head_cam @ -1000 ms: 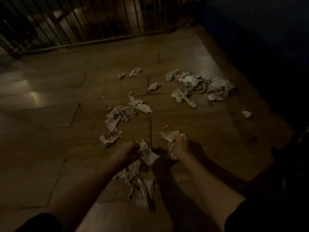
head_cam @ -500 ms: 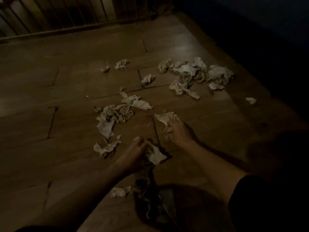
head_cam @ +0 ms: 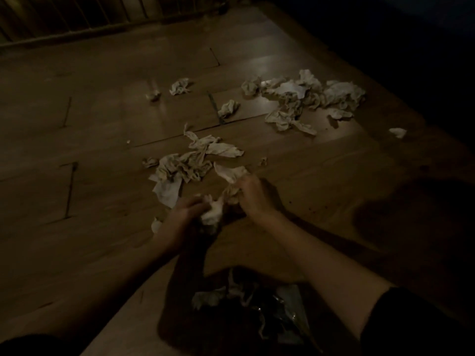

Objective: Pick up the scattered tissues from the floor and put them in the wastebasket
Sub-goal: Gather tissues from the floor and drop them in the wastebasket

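low over the wooden floor [head_cam: 84, 253], in dim light, both hands work side by side. the left hand [head_cam: 183, 219] is curled around a pale crumpled tissue wad [head_cam: 213, 214]; the right hand [head_cam: 253, 194] is closed on another tissue [head_cam: 231, 173] whose loose corner sticks up past the knuckles. no writing or brand marks can be read anywhere, the light being too poor. just beyond the hands lies a loose heap of tissues [head_cam: 180, 170], and farther off to the right a bigger pile [head_cam: 300, 98] sits near the dark edge of the floor. single scraps lie apart: one [head_cam: 228, 107] on a plank seam, two [head_cam: 180, 86] toward the railing [head_cam: 77, 19], one [head_cam: 398, 132] alone at the right edge. between the forearms, close to the body, the dark wastebasket [head_cam: 231, 325] stands with pale tissues in its mouth. open bare floor spreads wide on the left; the right side falls off into black shadow.
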Available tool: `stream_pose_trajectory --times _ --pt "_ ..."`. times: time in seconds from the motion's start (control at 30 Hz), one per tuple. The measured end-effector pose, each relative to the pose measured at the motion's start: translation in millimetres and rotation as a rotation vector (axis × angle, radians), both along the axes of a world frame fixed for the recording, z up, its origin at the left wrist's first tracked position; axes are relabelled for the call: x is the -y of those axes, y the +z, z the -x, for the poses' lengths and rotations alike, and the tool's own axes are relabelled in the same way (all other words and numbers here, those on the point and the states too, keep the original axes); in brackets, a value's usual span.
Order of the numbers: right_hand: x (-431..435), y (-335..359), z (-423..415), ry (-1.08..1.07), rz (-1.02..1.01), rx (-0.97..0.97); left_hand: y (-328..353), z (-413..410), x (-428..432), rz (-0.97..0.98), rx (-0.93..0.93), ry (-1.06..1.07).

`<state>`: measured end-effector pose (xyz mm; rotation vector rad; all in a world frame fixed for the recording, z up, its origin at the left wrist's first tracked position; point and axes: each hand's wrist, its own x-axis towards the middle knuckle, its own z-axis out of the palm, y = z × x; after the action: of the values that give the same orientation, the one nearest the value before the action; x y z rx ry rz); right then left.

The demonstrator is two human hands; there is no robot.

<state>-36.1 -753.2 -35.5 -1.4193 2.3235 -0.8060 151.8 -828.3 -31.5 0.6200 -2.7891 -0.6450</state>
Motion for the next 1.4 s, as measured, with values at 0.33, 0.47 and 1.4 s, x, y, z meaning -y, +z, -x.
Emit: stream_pose_trajectory --times 0.33,0.47,1.4 --pt "-28.3 3.7 -27.0 -0.097 -0.096 -0.016 1.2 -34.3 -24.0 0.034 0.211 0.12" --pt "-70.4 36.6 -26.7 -0.155 -0.068 0.29 9.1 -40.4 -29.2 -0.041 0.116 0.094" --pt "-199.6 78.9 -9.1 -0.058 -0.057 -0.132 77.6 0.3 -86.7 -0.149 -0.028 0.033"
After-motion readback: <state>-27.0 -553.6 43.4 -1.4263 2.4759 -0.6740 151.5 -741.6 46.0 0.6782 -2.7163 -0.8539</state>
